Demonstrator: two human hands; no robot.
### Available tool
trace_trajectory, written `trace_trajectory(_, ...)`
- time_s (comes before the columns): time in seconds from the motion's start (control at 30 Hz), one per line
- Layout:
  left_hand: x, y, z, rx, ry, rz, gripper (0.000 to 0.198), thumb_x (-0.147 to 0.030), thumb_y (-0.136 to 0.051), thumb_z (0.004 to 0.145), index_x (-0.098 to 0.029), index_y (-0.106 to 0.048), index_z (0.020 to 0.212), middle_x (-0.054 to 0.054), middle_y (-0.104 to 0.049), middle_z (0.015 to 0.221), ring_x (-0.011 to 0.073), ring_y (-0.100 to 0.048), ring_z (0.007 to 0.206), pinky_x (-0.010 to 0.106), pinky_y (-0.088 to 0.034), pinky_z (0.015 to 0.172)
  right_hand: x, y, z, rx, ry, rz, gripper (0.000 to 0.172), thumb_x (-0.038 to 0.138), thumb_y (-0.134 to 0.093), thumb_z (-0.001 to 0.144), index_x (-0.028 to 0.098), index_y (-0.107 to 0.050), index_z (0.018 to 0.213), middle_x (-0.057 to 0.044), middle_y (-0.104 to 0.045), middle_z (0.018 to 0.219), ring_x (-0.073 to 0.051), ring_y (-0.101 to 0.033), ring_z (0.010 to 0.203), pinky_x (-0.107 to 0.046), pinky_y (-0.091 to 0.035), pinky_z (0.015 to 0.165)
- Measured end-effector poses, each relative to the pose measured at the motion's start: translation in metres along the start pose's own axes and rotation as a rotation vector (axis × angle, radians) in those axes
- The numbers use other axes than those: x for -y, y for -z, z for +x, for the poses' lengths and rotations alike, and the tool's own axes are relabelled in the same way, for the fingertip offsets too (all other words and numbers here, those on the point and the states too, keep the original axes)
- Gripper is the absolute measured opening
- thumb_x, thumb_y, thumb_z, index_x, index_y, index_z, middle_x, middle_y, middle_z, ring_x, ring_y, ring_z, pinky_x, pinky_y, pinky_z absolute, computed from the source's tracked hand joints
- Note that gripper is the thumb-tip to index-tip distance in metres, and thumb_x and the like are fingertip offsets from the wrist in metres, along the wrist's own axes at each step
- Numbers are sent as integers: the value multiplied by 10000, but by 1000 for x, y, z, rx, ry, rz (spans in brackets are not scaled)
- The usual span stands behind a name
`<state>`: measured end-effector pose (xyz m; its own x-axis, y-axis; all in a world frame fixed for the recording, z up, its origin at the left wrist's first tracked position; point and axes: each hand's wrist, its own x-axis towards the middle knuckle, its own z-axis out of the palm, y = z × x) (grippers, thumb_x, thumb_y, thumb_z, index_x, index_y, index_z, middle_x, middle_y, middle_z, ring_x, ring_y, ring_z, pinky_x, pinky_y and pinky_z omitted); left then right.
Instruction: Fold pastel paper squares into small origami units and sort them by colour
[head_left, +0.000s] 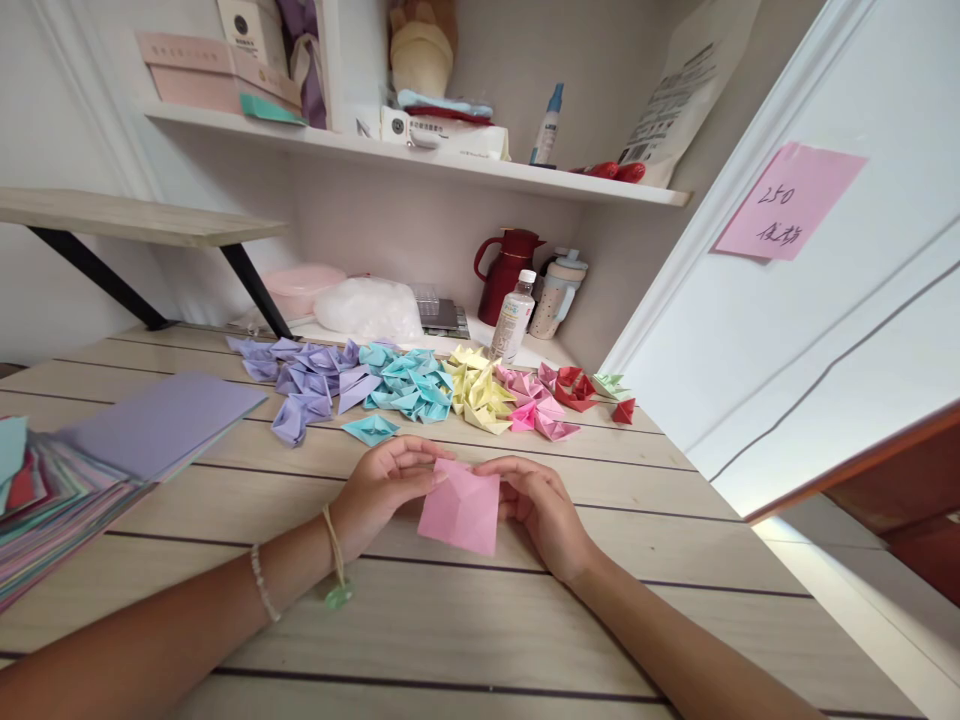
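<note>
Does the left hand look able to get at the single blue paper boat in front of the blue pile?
Probably yes: the blue paper boat lies just beyond the left hand, with nothing visible blocking it. The hand would likely need to release the pink paper first.

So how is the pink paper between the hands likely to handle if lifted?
The pink paper is probably very light, looking like thin folded paper. It likely bends easily along its visible creases, yet may keep some stiffness, since its lower part spans fairly flat below the fingertips.
</note>
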<state>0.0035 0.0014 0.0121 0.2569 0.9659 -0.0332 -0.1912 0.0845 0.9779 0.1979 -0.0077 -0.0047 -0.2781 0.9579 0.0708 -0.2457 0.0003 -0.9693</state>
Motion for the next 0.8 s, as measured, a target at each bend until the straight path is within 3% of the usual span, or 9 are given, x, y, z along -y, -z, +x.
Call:
trace_trajectory(0.17,3,0,2,-68,-26,-14,243,-267,-704,652,-133,-622,837,87,-679,917,151,-619,720,225,-461,601,5,-6,-2,10,6,-153,282,342,-667,707,162,-681,924,-14,-624,594,-128,-565,548,-269,-474,584)
trace_trajectory(0.27,6,1,3,-52,-54,21,219,-264,-702,655,-128,-652,819,67,-679,841,151,-610,742,230,-462,644,6,-7,-2,1,10,-120,420,325,-698,685,167,-625,1068,7,-613,567,-125,-578,570,-274,-469,624)
trace_trajectory(0.4,8,2,3,-32,-65,21,289,-239,-733,613,-132,-673,874,68,-675,892,172,-611,802,257,-471,703,5,-6,-1,-11,-3,-99,502,345,-709,671,173,-590,1127,-5,-634,615,-132,-591,611,-281,-469,646)
trace_trajectory(0.5,7,2,3,29,-24,-44,401,-208,-761,564,-143,-655,945,65,-680,915,186,-618,829,282,-479,723,3,-6,1,-44,0,-97,435,383,-693,683,170,-631,1058,-27,-652,668,-134,-587,617,-281,-477,637)
trace_trajectory(0.63,3,0,1,85,46,-25,493,-202,-777,522,-155,-642,994,63,-688,894,197,-624,799,290,-485,686,2,-5,2,-87,41,-106,281,419,-649,719,159,-674,823,-38,-644,678,-132,-563,603,-268,-476,610)
trace_trajectory(0.8,3,-2,1,40,-34,157,257,-334,-674,663,-127,-681,816,44,-672,762,166,-596,708,245,-450,619,0,-5,4,-140,54,-87,273,427,-636,730,157,-614,767,-16,-600,670,-114,-535,560,-248,-469,556)
